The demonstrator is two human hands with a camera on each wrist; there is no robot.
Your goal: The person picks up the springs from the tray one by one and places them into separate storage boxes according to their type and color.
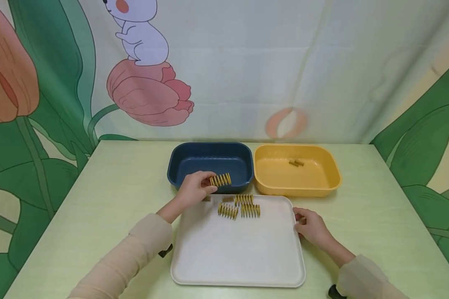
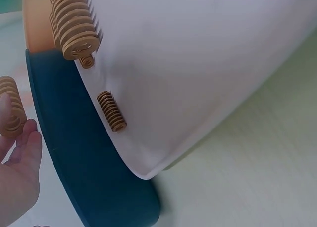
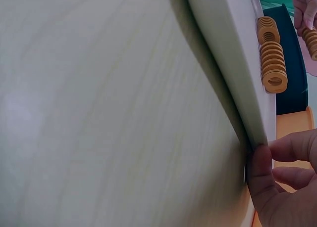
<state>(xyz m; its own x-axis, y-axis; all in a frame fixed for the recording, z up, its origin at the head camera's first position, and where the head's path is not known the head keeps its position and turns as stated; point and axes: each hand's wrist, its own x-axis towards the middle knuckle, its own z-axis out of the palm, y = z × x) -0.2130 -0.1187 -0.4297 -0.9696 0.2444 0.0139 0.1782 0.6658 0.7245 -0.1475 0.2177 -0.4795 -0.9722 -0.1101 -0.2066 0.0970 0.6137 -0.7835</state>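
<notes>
My left hand point(image 1: 195, 187) pinches a large yellow spring point(image 1: 220, 180) above the near rim of the dark blue bin point(image 1: 179, 166); the spring point(image 2: 11, 107) shows at my fingertips in the left wrist view. On the far part of the white tray point(image 1: 239, 253) lie three large yellow springs point(image 1: 243, 206) and two small ones point(image 1: 228, 199). One small spring point(image 2: 111, 111) lies near the tray's edge. My right hand point(image 1: 309, 226) grips the tray's right rim point(image 3: 237, 78), thumb on its edge. The yellow bin point(image 1: 321, 182) holds two small springs point(image 1: 296, 162).
The bins stand side by side behind the tray on a pale green table point(image 1: 378, 216). A cartoon backdrop curtain point(image 1: 247, 62) hangs right behind the table's far edge. Bare tabletop point(image 1: 108, 191) lies left and right of the tray.
</notes>
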